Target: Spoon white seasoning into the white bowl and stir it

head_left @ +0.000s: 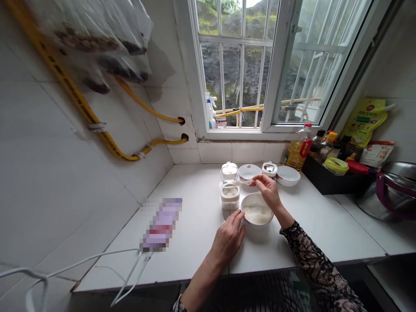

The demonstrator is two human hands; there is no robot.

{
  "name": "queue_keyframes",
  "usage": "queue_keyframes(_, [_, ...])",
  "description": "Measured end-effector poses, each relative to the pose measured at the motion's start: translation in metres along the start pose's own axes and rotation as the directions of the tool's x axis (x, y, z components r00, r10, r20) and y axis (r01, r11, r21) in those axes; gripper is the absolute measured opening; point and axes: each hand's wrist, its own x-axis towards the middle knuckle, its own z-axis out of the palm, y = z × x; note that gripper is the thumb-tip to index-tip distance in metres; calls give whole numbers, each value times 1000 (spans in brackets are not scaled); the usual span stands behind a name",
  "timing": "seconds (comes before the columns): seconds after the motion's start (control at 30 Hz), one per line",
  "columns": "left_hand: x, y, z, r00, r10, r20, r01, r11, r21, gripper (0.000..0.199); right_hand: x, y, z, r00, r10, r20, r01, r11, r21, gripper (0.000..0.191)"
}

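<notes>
My right hand (268, 190) pinches the handle of a small white spoon (242, 182), whose bowl end is over an open white seasoning jar (230, 197) holding pale contents. Against the left rim of a white bowl (258, 210) rest the fingertips of my left hand (228, 236); its fingers lie close together. Pale, whitish material covers the bottom of that bowl. Behind the open jar is another white jar (229, 171). A white bowl with a red mark (249, 171), a small lidded jar (269, 169) and a further white bowl (288, 176) stand in the back row.
An oil bottle (296, 149) stands at the back right beside a black box (320, 177) of condiments. A steel pot (390, 190) is at the far right. A blurred purple object (162, 224) and white wire (133, 277) lie left. Tiled walls bound the counter (195, 190).
</notes>
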Motion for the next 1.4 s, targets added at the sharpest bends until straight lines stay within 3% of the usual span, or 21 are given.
queue_keyframes(0.07, [0,0,1,1000,1,-1,-1,1000,0,44,-6,-1,7,963,-254,88,266,944,-196,12])
queue_keyframes(0.13, [0,0,2,1000,0,-3,0,1000,1,44,-10,-3,11,863,-439,248,503,790,-350,14])
queue_keyframes(0.2, [0,0,2,1000,-1,-2,1,1000,1,44,-12,-5,10,787,-515,340,617,674,-407,18])
queue_keyframes(0.23, [0,0,2,1000,-2,-1,2,1000,0,44,-12,-6,9,780,-528,336,626,658,-418,18])
queue_keyframes(0.33, [0,0,0,1000,-3,4,3,1000,0,44,-10,-10,-2,846,-490,211,530,731,-429,16])
queue_keyframes(0.43, [0,0,-1,1000,-12,9,12,1000,-2,43,-6,-12,-19,924,-367,105,374,816,-440,15])
queue_keyframes(0.57, [1,0,-1,1000,-5,-1,5,1000,-4,41,-3,-7,-30,974,-154,167,218,837,-503,16])
queue_keyframes(0.8, [2,0,-1,1000,16,-15,-16,1000,5,38,-9,1,-14,972,-9,234,121,874,-471,16])
queue_keyframes(1.1, [2,0,-1,1000,15,-19,-14,1000,5,38,1,6,-27,980,150,129,-109,955,-277,13])
queue_keyframes(1.4, [1,0,-1,1000,4,0,-4,1000,6,42,7,6,-31,962,253,101,-246,966,-79,12])
